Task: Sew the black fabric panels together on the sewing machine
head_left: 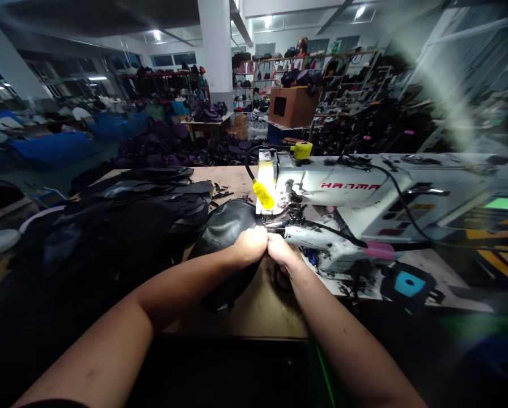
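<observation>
My left hand [249,245] and my right hand [280,249] are pressed together, both closed on the edge of a black leather piece [224,229]. They hold it right at the needle area of a white sewing machine [364,192]. The black piece curves away to the left and below my hands over the wooden table [262,311]. My fingertips are hidden behind the knuckles.
A big heap of black cut pieces [122,226] covers the table's left side. A yellow lamp fitting [263,194] and yellow thread spool [302,149] sit on the machine head. A pink-handled tool [379,250] lies on the machine bed. Shelves, a cardboard box [292,106] and piles fill the background.
</observation>
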Motion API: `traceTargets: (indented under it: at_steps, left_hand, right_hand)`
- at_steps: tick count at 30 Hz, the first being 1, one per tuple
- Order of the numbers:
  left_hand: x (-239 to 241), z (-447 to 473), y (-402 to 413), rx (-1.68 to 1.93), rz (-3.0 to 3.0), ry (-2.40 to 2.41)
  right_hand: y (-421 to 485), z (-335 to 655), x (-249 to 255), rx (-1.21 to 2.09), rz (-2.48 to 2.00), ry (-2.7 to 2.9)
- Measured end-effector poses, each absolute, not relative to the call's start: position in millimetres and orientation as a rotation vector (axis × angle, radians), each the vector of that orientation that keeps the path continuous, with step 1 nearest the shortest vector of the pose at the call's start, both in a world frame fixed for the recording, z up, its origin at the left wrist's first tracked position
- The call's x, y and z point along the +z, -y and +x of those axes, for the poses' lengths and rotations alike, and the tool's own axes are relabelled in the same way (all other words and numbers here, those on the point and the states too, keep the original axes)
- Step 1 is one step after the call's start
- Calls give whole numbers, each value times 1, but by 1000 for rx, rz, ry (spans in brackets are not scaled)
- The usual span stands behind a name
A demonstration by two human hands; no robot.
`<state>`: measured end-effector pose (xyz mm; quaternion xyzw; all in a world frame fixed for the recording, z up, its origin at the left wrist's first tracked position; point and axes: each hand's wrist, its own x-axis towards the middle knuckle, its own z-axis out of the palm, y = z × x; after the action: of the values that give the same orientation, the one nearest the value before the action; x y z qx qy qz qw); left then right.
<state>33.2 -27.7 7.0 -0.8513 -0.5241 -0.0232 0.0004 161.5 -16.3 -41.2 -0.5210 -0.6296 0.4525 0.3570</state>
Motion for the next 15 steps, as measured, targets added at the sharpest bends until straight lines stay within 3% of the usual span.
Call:
traceTargets:
  at_steps: [9,15]
  left_hand:
    - [30,18,32,73,-2786,1496]
    - [22,27,33,69,-2758,1518]
  right_hand:
    - [20,151,-51,1289,-1254,1496]
    - [22,152,-57,1091,-1343,1593]
